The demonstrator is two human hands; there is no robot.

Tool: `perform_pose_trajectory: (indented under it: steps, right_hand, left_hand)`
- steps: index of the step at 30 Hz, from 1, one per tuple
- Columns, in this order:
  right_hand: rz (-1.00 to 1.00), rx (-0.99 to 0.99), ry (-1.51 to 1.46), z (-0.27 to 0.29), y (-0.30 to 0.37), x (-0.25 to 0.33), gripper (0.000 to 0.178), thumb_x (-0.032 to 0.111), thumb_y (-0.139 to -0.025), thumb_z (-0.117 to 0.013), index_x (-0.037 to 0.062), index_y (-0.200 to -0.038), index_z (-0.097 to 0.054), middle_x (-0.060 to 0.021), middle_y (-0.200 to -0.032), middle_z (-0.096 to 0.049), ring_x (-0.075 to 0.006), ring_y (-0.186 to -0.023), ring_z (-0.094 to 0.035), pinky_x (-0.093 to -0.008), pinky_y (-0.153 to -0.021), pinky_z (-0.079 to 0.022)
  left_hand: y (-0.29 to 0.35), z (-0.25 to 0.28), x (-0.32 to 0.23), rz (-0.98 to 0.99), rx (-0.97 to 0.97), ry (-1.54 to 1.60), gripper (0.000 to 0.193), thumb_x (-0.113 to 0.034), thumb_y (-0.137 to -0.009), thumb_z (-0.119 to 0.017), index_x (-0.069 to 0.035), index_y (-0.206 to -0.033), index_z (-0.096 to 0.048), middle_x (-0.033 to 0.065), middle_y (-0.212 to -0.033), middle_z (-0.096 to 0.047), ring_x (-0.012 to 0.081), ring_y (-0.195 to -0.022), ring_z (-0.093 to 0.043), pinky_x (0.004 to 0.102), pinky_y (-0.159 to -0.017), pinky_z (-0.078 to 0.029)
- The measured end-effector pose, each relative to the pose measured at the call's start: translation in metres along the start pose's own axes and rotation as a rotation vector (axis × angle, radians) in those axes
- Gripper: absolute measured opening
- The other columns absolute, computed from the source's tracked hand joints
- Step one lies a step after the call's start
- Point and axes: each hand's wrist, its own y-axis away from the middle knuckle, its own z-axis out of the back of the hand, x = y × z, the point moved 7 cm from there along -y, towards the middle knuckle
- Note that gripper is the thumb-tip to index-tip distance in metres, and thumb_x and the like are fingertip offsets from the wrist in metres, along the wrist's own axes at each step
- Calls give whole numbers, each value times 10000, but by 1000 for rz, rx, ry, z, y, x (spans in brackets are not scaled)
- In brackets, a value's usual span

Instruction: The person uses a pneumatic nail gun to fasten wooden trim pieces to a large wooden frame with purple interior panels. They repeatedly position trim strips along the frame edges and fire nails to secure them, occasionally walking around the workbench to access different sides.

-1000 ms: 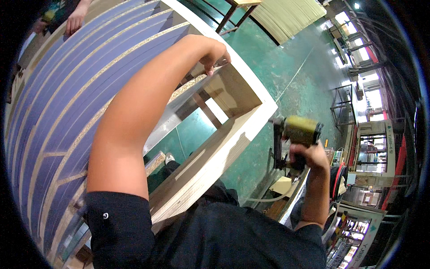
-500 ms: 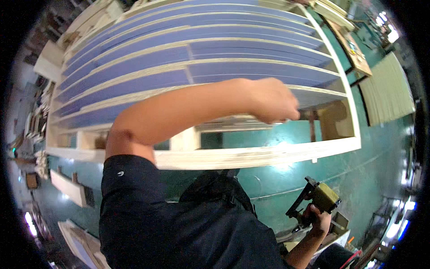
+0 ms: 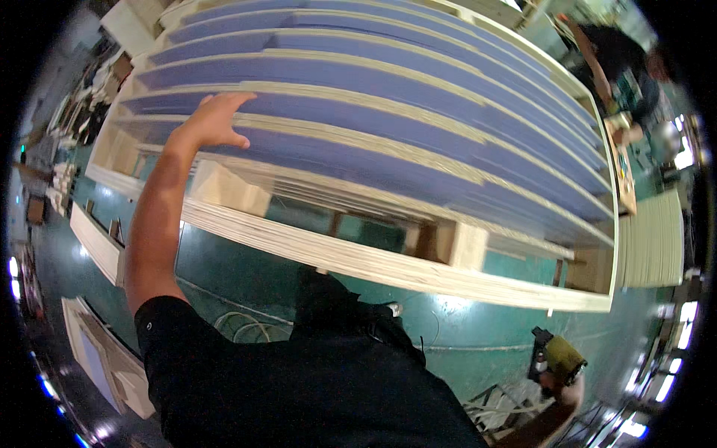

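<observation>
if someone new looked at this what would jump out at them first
Probably the big pale wooden frame across the middle and top of the view, filled with long rows of blue-purple panels. Next, the left hand, its fingers spread over the left part of the frame. Then the yellow-green and black nail gun at lower right, in the right hand, off the frame's near right corner.

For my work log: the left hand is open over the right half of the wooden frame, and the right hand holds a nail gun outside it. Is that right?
Not quite: the head view shows the left hand open over the left half of the wooden frame, not the right. The right hand does hold a nail gun outside it.
</observation>
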Motion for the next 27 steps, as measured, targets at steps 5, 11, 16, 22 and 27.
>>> perform_pose_trajectory:
  steps: [5, 11, 16, 22, 27]
  right_hand:
    - [321, -142, 386, -64, -27, 186, 642, 23, -654, -865, 19, -1254, -635, -111, -1160, -714, -217, -1104, -675, -373, -899, -577]
    - [491, 294, 289, -221, -144, 401, 722, 140, -667, -918, 27, -1303, -595, -101, -1066, -713, -189, -967, -664, -342, -827, -554]
    - [537, 650, 623, -424, -192, 545, 446, 167, -818, -798, 27, -1204, -620, -48, -855, -697, -118, -674, -645, -319, -587, -534]
    - [528, 720, 769, -513, -216, 558, 445, 155, -834, -790, 20, -1224, -624, -50, -841, -701, -110, -618, -633, -280, -543, -532]
    - [601, 729, 747, -527, -219, 559, 387, 171, -833, -741, 30, -1175, -632, -60, -782, -698, -134, -602, -656, -313, -555, -545]
  left_hand:
    - [-12, -41, 89, -84, 126, 226, 692, -250, -658, -899, -103, -1279, -631, 155, -1202, -684, 376, -1120, -643, 458, -954, -515]
    - [-27, -38, 91, -158, 171, 119, 362, -297, -741, -837, -92, -988, -668, 159, -1006, -719, 396, -1005, -671, 525, -816, -527]
    - [-20, -53, 109, -107, 115, 204, 341, -276, -738, -834, -114, -1002, -691, 171, -968, -728, 404, -965, -690, 516, -799, -544]
    - [-30, -51, 105, -116, 124, 203, 385, -273, -713, -843, -157, -1062, -731, 141, -978, -749, 380, -985, -707, 499, -796, -575]
    - [-30, -52, 109, -115, 141, 248, 366, -304, -702, -840, -157, -1027, -757, 139, -981, -755, 375, -957, -719, 491, -769, -589]
